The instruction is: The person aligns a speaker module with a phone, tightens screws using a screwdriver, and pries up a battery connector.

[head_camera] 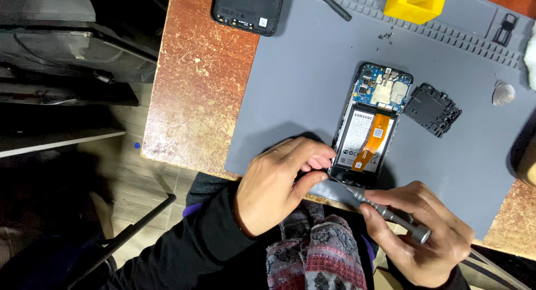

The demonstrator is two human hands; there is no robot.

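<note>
Left hand [276, 184] pinches the opened phone's [371, 125] bottom edge on the grey mat [296, 83]; right hand [416, 237] grips a silver screwdriver [385, 212], tip at that edge. Orange ribbon over white-labelled battery [360, 139].

1. One opened phone [369, 125] on the grey mat [301, 89].
2. One detached back cover [248, 8] near the table's far edge.
3. Two screwdrivers: one silver [385, 212], one black-handled [333, 4].
4. One black inner plate [431, 109].
5. One yellow block [416, 2].
6. Two hands: left [276, 184], right [416, 231].
7. One small cluster of screws [385, 36].
</note>
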